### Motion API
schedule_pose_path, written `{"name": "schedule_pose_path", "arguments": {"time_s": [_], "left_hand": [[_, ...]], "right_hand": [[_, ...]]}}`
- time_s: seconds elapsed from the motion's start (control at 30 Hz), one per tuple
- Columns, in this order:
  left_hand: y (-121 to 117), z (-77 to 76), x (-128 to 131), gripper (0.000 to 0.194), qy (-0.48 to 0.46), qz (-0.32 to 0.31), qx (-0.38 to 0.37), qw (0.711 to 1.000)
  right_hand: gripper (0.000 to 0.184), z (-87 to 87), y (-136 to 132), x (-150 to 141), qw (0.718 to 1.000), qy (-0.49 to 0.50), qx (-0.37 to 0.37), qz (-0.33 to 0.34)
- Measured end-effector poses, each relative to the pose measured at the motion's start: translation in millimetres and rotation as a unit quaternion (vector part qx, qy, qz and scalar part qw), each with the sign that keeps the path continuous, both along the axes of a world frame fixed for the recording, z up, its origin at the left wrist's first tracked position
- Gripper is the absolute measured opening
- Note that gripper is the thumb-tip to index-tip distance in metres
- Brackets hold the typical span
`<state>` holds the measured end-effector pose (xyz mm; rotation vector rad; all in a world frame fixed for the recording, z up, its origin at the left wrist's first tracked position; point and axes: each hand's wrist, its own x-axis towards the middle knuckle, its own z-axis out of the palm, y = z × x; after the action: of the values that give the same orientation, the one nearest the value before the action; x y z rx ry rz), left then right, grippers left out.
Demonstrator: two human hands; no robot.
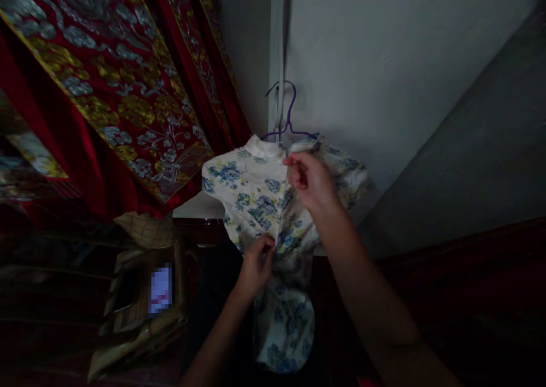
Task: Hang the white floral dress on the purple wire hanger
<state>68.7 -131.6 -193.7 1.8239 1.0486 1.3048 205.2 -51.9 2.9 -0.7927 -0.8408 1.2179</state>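
Note:
A white dress (251,191) with blue flowers and a short stand-up collar hangs on a purple wire hanger (292,105). An opening or seam runs down its middle from the collar. Lower on that line, my left hand (258,262) is closed, thumb and fingers pinching the fabric. My right hand (311,179) is up by the collar, its fingertips pinched together at the edge of the opening. Whether a zip pull is between those fingertips is too dim to tell. The bottom of the dress hangs bunched below my left hand.
A red cloth (140,103) embroidered in gold and silver drapes down at the left. Below it stands a bamboo-like chair or stand (140,336), holding a dark phone-like object (127,289) and a blurred bright item (161,288). Behind the dress is a pale wall (362,51).

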Motion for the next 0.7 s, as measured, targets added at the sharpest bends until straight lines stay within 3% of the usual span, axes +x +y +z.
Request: {"name": "schedule_pose_path", "arguments": {"time_s": [0.1,0.23,0.33,0.47,0.53,0.6,0.7], "left_hand": [[1.5,1.9,2.5,0.012,0.014,-0.033,0.001,0.999],[3.3,17.7,2.3,0.008,0.027,-0.053,-0.005,0.998],[13.1,56.3,-1.9,0.018,-0.012,-0.009,0.055,0.998],[38.8,134.8,-6.1,0.048,-0.069,0.036,0.196,0.978],[52.7,168.6,-5.0,0.038,-0.014,0.039,0.246,0.968],[62.4,191.1,-2.0,0.015,0.065,0.050,0.298,0.951],[65.2,206.2,-0.1,0.016,0.118,0.079,0.357,0.923]], "right_hand": [[0.024,4.2,-8.5,-8.1,0.998,-0.042,0.022,0.029],[0.026,-17.9,-28.1,-9.3,0.997,-0.058,0.050,0.032],[0.028,-26.5,-36.6,-4.6,0.991,-0.094,0.081,0.040],[0.031,-21.0,-46.1,-0.3,0.978,-0.167,0.113,0.049],[0.031,-17.7,-48.3,1.9,0.972,-0.194,0.128,0.040],[0.032,-18.6,-45.3,5.2,0.965,-0.218,0.140,0.030],[0.031,-31.0,-31.6,10.5,0.954,-0.267,0.134,0.002]]}}
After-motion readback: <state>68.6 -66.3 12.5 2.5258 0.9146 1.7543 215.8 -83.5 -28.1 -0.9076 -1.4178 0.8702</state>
